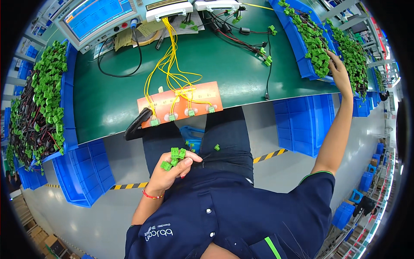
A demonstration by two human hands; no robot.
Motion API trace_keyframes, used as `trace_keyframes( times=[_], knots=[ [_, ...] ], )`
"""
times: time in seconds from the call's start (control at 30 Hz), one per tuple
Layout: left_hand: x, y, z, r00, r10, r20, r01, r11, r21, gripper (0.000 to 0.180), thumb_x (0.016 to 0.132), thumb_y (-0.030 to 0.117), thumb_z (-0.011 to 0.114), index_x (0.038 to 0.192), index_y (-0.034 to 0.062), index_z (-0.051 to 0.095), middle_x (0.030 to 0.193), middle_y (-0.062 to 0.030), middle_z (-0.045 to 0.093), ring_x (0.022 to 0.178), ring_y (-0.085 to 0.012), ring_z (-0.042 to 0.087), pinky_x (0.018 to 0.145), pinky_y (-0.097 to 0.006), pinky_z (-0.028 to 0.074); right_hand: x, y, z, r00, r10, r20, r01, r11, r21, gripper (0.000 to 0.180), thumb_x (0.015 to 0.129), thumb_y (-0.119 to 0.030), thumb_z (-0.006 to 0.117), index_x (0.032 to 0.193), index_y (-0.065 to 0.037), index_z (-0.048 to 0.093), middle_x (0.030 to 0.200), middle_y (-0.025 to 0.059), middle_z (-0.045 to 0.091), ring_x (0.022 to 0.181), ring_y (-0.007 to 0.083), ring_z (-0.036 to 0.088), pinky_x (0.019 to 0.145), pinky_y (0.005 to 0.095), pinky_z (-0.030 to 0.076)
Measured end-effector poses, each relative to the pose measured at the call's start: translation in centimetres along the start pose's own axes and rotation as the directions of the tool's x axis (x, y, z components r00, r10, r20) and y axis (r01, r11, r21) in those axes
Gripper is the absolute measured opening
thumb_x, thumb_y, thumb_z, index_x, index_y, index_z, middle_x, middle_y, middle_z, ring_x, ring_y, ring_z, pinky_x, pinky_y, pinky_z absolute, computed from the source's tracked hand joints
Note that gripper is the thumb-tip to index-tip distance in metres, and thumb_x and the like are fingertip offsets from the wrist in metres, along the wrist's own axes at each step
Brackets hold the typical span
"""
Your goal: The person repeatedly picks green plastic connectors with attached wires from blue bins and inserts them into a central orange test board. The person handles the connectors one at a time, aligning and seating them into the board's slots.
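My left hand [171, 172], a red bracelet on its wrist, is closed in front of my lap around several green plug-in terminal connectors [174, 153]. Another green connector [217, 147] hangs beside its fingertips, above my thigh. Far out to the right, my right hand [339, 71] reaches into a long blue bin [297, 49] heaped with green connectors [317, 54]. Its fingers are bent in on connectors at the near end of the heap; the fingertips are partly hidden. An orange test board [200, 93] lies at the table's front edge, with green sockets [171, 117] and yellow wires [172, 64].
A black lever handle [137, 124] juts past the table edge. At the back left stands a tester with a screen [95, 17]. Black and red cables [233, 36] lie at the back. Another full blue bin [69, 95] stands left. Blue crates [304, 123] flank my legs below.
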State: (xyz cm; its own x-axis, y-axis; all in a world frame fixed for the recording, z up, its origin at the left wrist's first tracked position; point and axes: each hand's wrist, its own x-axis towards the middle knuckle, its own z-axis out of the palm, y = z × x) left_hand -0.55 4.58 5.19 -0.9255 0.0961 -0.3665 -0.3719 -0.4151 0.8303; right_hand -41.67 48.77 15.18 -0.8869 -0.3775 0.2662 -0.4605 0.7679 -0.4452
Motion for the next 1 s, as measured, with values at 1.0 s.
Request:
trace_keyframes(
  times=[1.0],
  knots=[
    [-0.3,-1.4,-0.1,0.992,0.006,-0.123,-0.014,0.998,-0.063,0.022,0.1,0.018,0.059,0.107,-0.0006,0.07,0.066,0.0067,0.044,0.06,-0.004,0.036,0.057,-0.022,0.032,2.6,-1.3,-4.9,0.954,0.296,0.058,-0.301,0.947,0.112,0.039,0.101,-0.04,0.055,0.108,-0.005,0.071,0.063,-0.0083,0.041,0.057,0.003,0.034,0.053,0.0221,0.026]
  ],
)
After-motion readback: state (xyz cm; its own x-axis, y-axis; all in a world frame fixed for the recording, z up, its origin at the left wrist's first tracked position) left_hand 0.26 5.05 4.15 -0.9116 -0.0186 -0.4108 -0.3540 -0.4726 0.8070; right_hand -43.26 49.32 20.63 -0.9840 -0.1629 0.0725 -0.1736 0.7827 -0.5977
